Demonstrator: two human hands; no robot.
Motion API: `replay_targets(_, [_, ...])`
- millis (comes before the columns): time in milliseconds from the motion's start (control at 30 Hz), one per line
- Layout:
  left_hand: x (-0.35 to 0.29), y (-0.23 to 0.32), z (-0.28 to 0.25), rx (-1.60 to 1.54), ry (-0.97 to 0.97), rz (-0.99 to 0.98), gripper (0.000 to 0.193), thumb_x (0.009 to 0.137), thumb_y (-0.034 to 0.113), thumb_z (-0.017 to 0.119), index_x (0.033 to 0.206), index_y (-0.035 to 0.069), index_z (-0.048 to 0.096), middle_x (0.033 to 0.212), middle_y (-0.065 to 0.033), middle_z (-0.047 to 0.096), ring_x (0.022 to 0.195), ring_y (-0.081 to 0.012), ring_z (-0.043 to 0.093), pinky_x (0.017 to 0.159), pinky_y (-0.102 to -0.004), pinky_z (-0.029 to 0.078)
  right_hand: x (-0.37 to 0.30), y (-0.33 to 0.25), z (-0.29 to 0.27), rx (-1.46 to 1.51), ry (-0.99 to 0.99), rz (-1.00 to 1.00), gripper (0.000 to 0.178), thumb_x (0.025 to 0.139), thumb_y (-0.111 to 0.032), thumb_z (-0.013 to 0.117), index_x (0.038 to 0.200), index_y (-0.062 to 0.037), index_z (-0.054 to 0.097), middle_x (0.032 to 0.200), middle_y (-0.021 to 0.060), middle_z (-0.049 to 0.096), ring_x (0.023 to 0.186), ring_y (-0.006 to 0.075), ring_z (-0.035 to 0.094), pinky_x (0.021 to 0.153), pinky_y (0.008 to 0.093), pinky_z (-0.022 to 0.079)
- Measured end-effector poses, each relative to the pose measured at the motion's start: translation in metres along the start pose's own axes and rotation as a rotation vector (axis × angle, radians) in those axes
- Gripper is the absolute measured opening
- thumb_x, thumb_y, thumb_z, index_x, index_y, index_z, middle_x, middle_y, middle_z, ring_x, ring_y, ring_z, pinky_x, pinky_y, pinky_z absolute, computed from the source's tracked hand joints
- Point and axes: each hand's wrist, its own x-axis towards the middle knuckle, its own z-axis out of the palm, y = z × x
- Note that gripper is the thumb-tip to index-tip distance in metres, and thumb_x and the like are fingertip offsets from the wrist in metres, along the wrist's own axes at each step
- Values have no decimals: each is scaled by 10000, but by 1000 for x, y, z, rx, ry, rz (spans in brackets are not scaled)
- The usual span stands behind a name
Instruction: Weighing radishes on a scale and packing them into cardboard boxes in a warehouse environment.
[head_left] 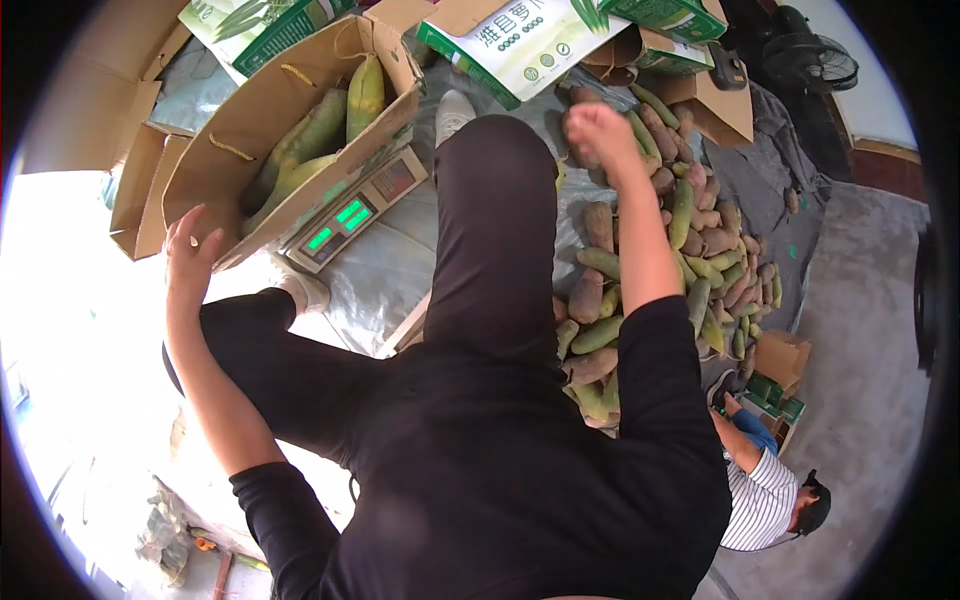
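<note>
Radishes, long and green-purple, lie in a big heap on grey sheet at the person's right; black clothing hides the heap's near part. Cardboard box with more radishes sits on a scale, mostly covered. Left hand rests open on the box edge. Right hand is closed above the heap; what it holds cannot be told.
</note>
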Motion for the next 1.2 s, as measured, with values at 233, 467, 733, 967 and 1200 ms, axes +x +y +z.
replay_targets(233, [-2, 9, -6, 19, -14, -72, 436, 834, 189, 610, 1252, 109, 519, 1263, -118, 488, 1154, -284, 444, 946, -379, 387, -27, 160, 21, 1, 31, 329, 159, 833, -213, 611, 952, -108, 624, 818, 2, 628, 685, 129, 605, 521, 274, 438])
replay_targets(467, [5, -12, -1, 81, 49, -41, 477, 842, 198, 597, 1294, 101, 477, 1239, -155, 480, 1152, -297, 441, 952, -382, 388, -97, 284, 48, -84, 45, 628, 122, 773, -122, 582, 885, -94, 620, 626, 38, 586, 575, 157, 592, 448, 295, 425])
replay_targets(733, [0, -6, -4, 51, 71, -125, 502, 848, 195, 585, 1316, 81, 443, 1260, -177, 449, 1144, -301, 442, 950, -387, 384, -92, 277, 76, 32, 101, 621, 116, 769, -130, 563, 822, -42, 617, 572, 72, 572, 477, 178, 571, 413, 310, 425])
replay_targets(967, [1, -10, 0, -16, 0, -162, 524, 842, 203, 579, 1322, 57, 428, 1268, -178, 451, 1155, -299, 438, 959, -391, 373, -51, 245, 92, 49, -7, 521, 118, 795, -157, 580, 832, -53, 622, 624, 68, 594, 493, 167, 568, 445, 299, 448])
replay_targets(1200, [0, -7, 2, -20, 1, -166, 531, 829, 194, 576, 1315, 39, 429, 1301, -182, 431, 1179, -310, 431, 976, -395, 360, -28, 229, 137, 459, -90, 826, 283, 824, -220, 649, 1069, -115, 553, 1015, 36, 557, 924, 217, 573, 733, 415, 480])
